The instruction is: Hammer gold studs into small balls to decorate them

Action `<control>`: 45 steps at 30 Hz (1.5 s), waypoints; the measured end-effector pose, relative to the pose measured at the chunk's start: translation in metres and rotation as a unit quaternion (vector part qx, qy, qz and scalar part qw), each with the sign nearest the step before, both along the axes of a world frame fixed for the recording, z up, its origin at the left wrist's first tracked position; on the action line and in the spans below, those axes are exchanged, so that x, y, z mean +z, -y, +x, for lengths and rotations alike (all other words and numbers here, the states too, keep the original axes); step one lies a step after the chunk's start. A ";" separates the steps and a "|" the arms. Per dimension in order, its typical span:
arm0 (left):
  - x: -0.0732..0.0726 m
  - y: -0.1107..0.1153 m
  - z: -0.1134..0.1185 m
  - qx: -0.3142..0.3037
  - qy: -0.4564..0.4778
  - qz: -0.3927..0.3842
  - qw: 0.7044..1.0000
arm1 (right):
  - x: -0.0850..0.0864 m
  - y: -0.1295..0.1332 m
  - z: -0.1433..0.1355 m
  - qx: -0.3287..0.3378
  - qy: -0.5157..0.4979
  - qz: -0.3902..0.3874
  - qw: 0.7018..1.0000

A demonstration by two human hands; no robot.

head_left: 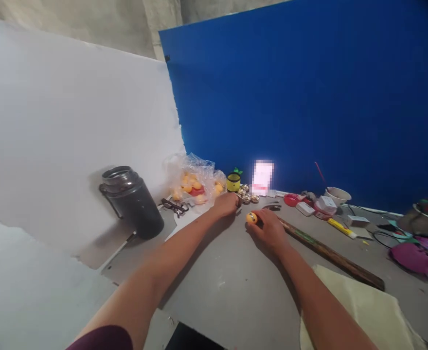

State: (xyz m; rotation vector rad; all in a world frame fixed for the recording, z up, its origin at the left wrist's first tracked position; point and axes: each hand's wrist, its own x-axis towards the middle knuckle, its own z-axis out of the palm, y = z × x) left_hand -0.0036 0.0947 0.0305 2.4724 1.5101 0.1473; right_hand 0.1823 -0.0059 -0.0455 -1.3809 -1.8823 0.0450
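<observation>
My right hand (pixel 271 229) grips a small orange ball (pixel 251 218) with dark markings, like a table-tennis ball, between thumb and fingers just above the grey table. My left hand (pixel 226 205) is closed at the near side of a cluster of shiny gold balls (pixel 246 198). Its fingertips are partly hidden, and what they pinch is too small to make out. Behind the gold balls stands a yellow cup-like holder (pixel 233 182) with a green top. A clear plastic bag (pixel 203 167) with several orange balls lies beyond my left forearm.
A large dark flask (pixel 133 204), lid off, stands at the left, near eyeglasses (pixel 175 206). A hammer (pixel 330 253) lies beside my right forearm, with a pale cloth (pixel 360 306) below. Farther right are small white boxes (pixel 305 209), a paper cup (pixel 338 195) and a yellow tube (pixel 341 228).
</observation>
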 end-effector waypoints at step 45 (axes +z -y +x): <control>-0.020 0.083 0.010 0.122 0.686 -0.331 0.636 | 0.027 0.018 -0.026 0.038 -0.019 0.015 0.999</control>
